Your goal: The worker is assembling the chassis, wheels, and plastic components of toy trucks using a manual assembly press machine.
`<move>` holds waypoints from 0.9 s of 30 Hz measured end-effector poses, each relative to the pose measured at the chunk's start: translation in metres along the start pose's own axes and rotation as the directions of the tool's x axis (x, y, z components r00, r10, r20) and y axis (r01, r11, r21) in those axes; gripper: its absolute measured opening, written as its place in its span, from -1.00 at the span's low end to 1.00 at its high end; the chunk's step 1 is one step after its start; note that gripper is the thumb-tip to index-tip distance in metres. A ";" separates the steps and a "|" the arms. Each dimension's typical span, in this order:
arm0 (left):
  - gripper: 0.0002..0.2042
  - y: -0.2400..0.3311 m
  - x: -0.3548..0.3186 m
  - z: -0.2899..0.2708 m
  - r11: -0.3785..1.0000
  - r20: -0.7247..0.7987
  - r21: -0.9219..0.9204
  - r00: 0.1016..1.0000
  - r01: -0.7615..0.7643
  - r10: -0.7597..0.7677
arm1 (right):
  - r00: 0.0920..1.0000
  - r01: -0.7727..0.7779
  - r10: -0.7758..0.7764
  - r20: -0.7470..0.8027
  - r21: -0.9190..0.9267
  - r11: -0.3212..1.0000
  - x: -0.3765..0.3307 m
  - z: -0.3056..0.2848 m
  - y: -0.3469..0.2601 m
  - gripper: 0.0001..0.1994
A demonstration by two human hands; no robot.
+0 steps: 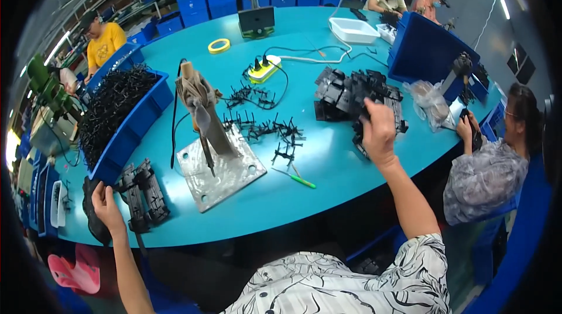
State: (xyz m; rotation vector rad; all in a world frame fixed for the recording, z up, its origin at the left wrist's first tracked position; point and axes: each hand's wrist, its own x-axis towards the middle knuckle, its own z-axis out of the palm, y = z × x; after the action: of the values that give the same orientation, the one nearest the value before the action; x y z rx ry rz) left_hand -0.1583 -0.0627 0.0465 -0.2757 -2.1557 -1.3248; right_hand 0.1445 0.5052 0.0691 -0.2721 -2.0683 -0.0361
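The right hand (380, 132) is curling over black moulded parts (335, 90) piled beneath it on the bench (333, 162); they are probably handling as light, stiff, slightly slippery plastic, inviting a grip along their edges. The left hand (108, 207) is hanging, fingers bent, beside a black frame (153, 196); whether either is pinching anything, I cannot tell; beyond the left, a blue bin (140, 127) is holding tangled branched pieces (117, 109).

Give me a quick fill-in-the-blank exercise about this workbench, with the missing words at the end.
1. The right hand is at a stack of ____ plastic parts.
2. The metal plate lies ____ the left hand and the right hand.
3. The slim tool on the table has a ____ handle.
4. The roll of tape is ____.

Missing words: black; between; green; yellow.
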 end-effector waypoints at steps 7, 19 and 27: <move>-0.89 0.096 -0.094 0.019 0.985 0.291 -0.140 0.947 -0.102 0.139 | 0.904 -0.374 0.426 -0.044 0.402 0.836 0.015 -0.029 0.009 -0.72; -0.51 0.194 -0.182 0.095 0.659 0.926 -0.337 0.363 0.672 0.104 | 0.354 -0.808 0.286 0.890 0.445 -0.385 -0.002 -0.027 -0.067 -0.67; -0.77 0.167 -0.197 0.094 0.182 0.994 0.108 -0.113 0.977 0.014 | 0.245 -0.967 0.155 0.957 0.253 -0.032 -0.037 0.019 -0.113 -0.70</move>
State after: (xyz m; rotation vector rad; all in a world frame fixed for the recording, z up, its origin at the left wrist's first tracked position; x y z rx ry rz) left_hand 0.0422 0.1239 0.0255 -0.4538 -2.2953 -3.7518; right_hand 0.1225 0.3907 0.0377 -0.6634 -1.9804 2.2552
